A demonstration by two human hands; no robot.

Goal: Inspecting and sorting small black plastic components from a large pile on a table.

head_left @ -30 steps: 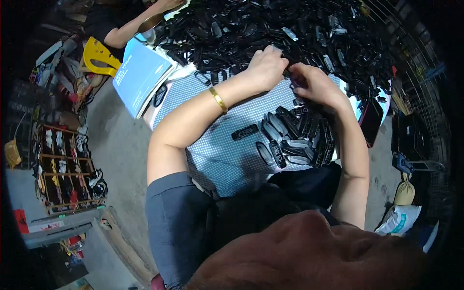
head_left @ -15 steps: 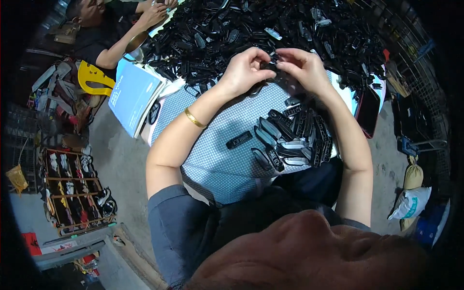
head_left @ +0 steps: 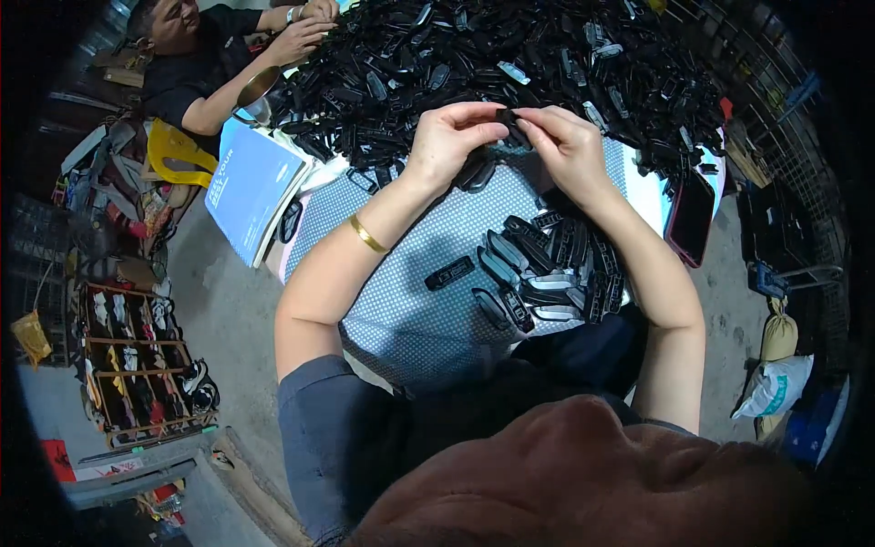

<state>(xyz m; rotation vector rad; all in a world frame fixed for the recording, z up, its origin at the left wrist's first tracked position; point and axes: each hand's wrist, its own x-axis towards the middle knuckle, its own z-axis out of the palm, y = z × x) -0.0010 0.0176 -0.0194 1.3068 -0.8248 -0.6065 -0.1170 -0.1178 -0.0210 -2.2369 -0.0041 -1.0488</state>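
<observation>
A small black plastic casing [head_left: 510, 128] sits pinched between both hands, held up just above the near edge of the big heap of black parts [head_left: 510, 55]. It looks light and stiff, a hard little shell with smooth, probably slick faces, so the sensible hold is on its narrow ends and edges, not the flat sides. That's just how it's gripped: the left hand [head_left: 451, 137] has thumb and fingers curled in close on one end, the right hand [head_left: 570, 146] nips the other end with fingertips drawn narrow. Too small to tell whether it's one piece or two being pressed together.

A gold bangle [head_left: 367, 234] rides the left wrist. Below the hands, a patterned blue-and-white cloth [head_left: 392, 310] covers the work surface, and on it lies a neat cluster of sorted black pieces [head_left: 547, 269], with one lone piece [head_left: 449, 273] apart to their left. A blue booklet [head_left: 251, 187] rests at the cloth's left edge, and a red-edged phone [head_left: 691, 217] lies on the right. Far up left, another person's hands [head_left: 305, 27] work at the heap.
</observation>
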